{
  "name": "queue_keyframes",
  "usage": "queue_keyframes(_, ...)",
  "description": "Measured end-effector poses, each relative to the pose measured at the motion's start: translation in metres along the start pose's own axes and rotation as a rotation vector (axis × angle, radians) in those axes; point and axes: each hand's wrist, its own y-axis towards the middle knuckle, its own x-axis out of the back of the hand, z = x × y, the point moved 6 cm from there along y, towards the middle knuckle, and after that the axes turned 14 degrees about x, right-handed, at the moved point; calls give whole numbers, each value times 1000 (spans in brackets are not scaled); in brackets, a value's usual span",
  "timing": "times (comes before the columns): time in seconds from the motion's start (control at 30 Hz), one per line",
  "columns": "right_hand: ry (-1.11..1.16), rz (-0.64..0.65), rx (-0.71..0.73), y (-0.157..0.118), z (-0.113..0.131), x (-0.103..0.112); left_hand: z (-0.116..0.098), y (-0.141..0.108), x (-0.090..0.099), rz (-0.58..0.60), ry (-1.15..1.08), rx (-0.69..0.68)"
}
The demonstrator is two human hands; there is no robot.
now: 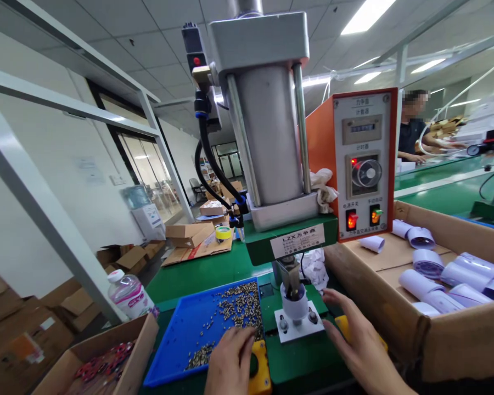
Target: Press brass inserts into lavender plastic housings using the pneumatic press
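My left hand [229, 360] is over the near right edge of a blue tray [177, 329], its fingers bent together; whatever they hold, if anything, is hidden. Small brass-coloured metal pieces [241, 304] lie scattered in that tray. Right beside this hand is a yellow button box [262, 368] with a dark button. My right hand [360, 343] has thumb and fingers apart, holding nothing, near a second yellow box [343, 327] that it partly covers. Between the hands, a white cylindrical piece [295, 305] sits on a white bolted plate [285, 332], under the press [267, 131].
An orange control box [325, 148] with lit switches adjoins the press. At right stands a cardboard box [456, 340] of white curled pieces [428, 263]. A box of red items [107, 362] and a bottle [129, 293] are left. A person [411, 126] works behind.
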Motion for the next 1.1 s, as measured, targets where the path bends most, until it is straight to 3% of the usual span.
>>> queue_keyframes(0.13, 335, 52, -64, 37, 20, -32, -21, 36, -5, 131, -202, 186)
queue_keyframes(0.23, 442, 45, -93, 48, 26, -48, -36, 57, -3, 206, -303, 260)
queue_keyframes(0.37, 479, -15, -116, 48, 25, -54, -65, 71, 3, 313, -263, 213)
queue_keyframes(0.47, 490, 1, -138, 46, 23, -55, -88, 80, 3, 320, -141, 121)
queue_keyframes(0.63, 497, 13, -170, 46, 20, -55, -114, 89, -16, 445, 74, 24)
queue_keyframes(0.8, 535, 25, -135, 49, 23, -55, -125, 90, -24, 518, 106, -25)
queue_keyframes(1.1, 357, 34, -38, 37, 12, -66, -124, 86, -34, 467, 146, -19)
